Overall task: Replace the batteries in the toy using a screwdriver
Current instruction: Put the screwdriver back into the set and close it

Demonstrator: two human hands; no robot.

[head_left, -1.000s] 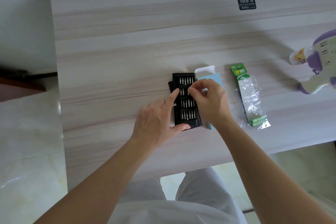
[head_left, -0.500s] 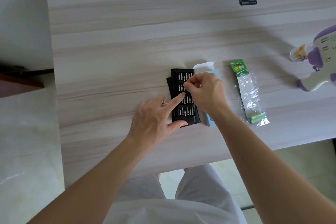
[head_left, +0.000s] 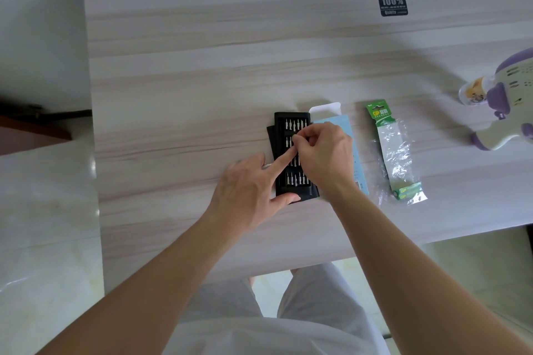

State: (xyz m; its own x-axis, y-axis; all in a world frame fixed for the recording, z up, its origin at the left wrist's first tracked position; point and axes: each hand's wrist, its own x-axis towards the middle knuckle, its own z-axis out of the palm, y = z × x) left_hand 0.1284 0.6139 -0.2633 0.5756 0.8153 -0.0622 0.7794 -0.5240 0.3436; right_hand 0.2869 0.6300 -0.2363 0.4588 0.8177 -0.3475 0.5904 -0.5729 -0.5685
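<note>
Meanwhile, right hand (head_left: 323,153) had slid up the black screwdriver-bit tray (head_left: 291,124), fingertips pinched on a bit; left hand (head_left: 251,190), forefinger extended, steadied it: bit selection continuing.

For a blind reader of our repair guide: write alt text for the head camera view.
Two bare hands work over a black screwdriver bit case on a pale wooden table: the right hand pinches at a bit while the left hand steadies the case, index finger pointing. To the right lie a green battery pack and a purple-and-cream toy.
</note>
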